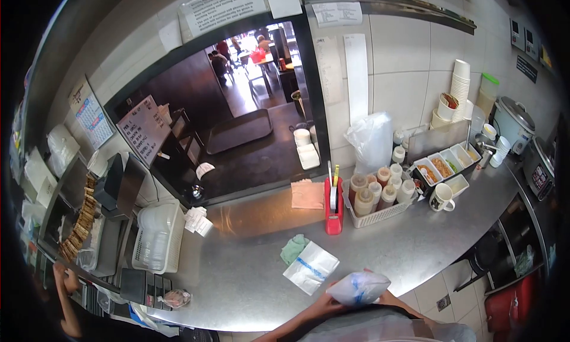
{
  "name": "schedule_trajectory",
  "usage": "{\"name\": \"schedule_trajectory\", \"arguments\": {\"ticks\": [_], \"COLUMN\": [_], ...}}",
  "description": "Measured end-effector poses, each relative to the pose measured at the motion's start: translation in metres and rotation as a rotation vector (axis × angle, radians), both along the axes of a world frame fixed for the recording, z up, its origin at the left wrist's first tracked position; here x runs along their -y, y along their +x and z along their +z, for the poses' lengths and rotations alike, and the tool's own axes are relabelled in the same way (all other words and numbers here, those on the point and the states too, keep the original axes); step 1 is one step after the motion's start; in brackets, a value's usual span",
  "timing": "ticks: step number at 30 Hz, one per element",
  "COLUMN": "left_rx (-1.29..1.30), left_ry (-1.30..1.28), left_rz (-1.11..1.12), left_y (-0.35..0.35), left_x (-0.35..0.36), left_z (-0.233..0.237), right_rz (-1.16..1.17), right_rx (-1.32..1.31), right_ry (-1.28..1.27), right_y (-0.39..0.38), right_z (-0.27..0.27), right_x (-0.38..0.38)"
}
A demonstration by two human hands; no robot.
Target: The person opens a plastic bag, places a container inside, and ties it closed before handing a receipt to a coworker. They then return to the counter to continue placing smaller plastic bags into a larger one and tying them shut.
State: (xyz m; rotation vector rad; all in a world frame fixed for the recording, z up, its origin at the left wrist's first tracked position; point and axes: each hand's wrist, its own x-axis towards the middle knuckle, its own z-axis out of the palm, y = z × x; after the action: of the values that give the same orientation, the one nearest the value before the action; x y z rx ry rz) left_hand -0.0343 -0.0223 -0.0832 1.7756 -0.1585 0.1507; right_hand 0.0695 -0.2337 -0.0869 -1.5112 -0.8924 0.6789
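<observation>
Near the counter's front edge, I hold a white plastic packet [360, 287] with blue markings between both hands. My left hand [330, 302] supports its left side, fingers mostly beneath it. On the other side is my right hand [387, 298], largely hidden by the packet but apparently closed against it. Just beyond, on the steel counter [237, 282], lies a flat white paper or bag with a blue stripe [312, 267]. It partly overlaps a crumpled green cloth [294, 248].
A red tape dispenser [334, 214], an orange cloth [307, 195] and a basket of sauce bottles [380, 214] line the back. A mug [441, 198] stands to the right. Plastic containers [153, 235] fill a left basket. Another person's hand [65, 278] shows at far left.
</observation>
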Motion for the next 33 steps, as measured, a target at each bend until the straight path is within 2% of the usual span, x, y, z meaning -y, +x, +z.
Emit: {"name": "schedule_trajectory", "arguments": {"ticks": [2, 3, 5, 6, 8, 9, 10, 11, 12, 14, 18, 21, 24, 25, 28, 31, 33], "left_rx": [-0.013, -0.202, -0.136, -0.137, 0.110, 0.115, -0.021, 0.133, 0.017, -0.192, -0.153, -0.079, 0.128, 0.154, -0.082, -0.114, -0.070], "left_ry": [-0.084, -0.299, -0.307, -0.159, 0.282, 0.488, 0.463, 0.694, 0.946, 1.166, 1.001, 0.848, 0.655, 0.692, 0.712, 0.655, 0.290], "left_rz": [-0.108, -0.114, -0.025, -0.038, -0.082, 0.001, 0.296, 0.498, 0.738, 0.782, 0.801, 0.966, 0.639, 0.397, 0.261, 0.345, 0.459], "left_y": [0.014, 0.020, 0.038, 0.047, 0.064, 0.070, 0.068, 0.074, 0.074, 0.069, 0.063, 0.052, 0.036, 0.028, 0.004, -0.003, -0.001], "left_x": [0.002, 0.006, 0.004, -0.002, -0.025, -0.047, -0.068, -0.103, -0.118, -0.156, -0.179, -0.161, -0.147, -0.141, -0.121, -0.120, -0.120], "left_z": [-0.024, 0.011, -0.004, 0.000, 0.051, 0.042, 0.032, -0.002, -0.001, -0.038, -0.070, -0.030, -0.007, -0.005, -0.046, -0.049, -0.040], "right_rz": [-0.131, -0.169, -0.221, -0.237, -0.275, -0.288, -0.300, -0.282, -0.263, -0.255, -0.276, -0.254, -0.384, -0.400, -0.430, -0.478, -0.520], "right_rx": [0.096, 0.076, 0.040, 0.029, 0.110, 0.096, 0.086, 0.099, 0.114, 0.106, 0.046, -0.041, 0.245, 0.184, 0.060, 0.079, 0.101], "right_ry": [-0.042, -0.046, -0.042, -0.035, 0.040, 0.023, 0.011, 0.005, 0.002, -0.009, -0.032, -0.091, -0.102, -0.110, -0.116, -0.059, -0.025], "right_y": [-0.002, 0.004, 0.023, 0.034, 0.049, 0.054, 0.058, 0.063, 0.068, 0.071, 0.076, 0.071, 0.059, 0.056, 0.046, 0.042, 0.044], "right_z": [0.013, 0.026, 0.038, 0.031, 0.023, 0.018, 0.016, 0.019, 0.023, 0.024, 0.022, 0.030, 0.031, 0.031, 0.034, 0.051, 0.060], "right_x": [-0.014, -0.020, -0.024, -0.025, -0.028, -0.028, -0.027, -0.028, -0.030, -0.032, -0.036, -0.032, -0.022, -0.018, -0.006, 0.004, 0.011]}}
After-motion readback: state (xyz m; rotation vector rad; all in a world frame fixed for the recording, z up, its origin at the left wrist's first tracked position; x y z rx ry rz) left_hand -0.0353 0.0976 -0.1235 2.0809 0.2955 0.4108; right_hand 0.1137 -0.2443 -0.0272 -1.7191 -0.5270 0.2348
